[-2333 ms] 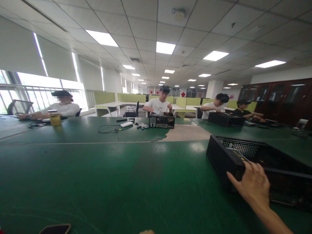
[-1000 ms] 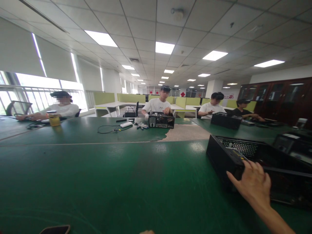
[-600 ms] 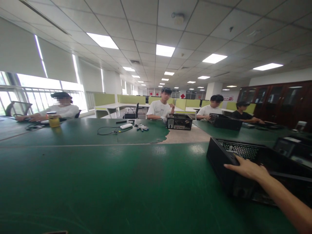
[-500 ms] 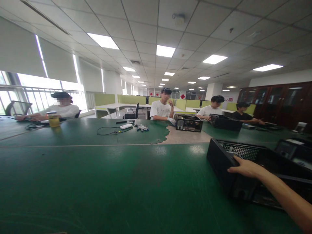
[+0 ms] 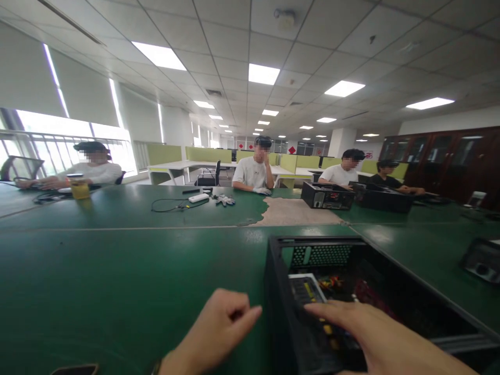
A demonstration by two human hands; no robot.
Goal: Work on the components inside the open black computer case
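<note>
An open black computer case (image 5: pixel 278 271) lies on the green table (image 5: pixel 117 281) right in front of me, with wires and a yellow-labelled part inside. My right hand (image 5: pixel 367 336) reaches over its near left corner, fingers stretched flat above the inside. My left hand (image 5: pixel 219 330) is just left of the case's side wall, loosely curled, with the index finger pointing at the wall. It holds nothing.
A dark phone (image 5: pixel 74 370) lies at the near table edge. Another case part (image 5: pixel 482 260) sits at the right. Across the table, people sit by two more black cases (image 5: pixel 327 196) (image 5: pixel 385 200), a white box with a cable (image 5: pixel 198 198), gloves (image 5: pixel 224 199) and a yellow jar (image 5: pixel 80 190).
The case has come from the right to directly in front of me and I look into it. My left hand has come into view. The person opposite slid their case to the right.
</note>
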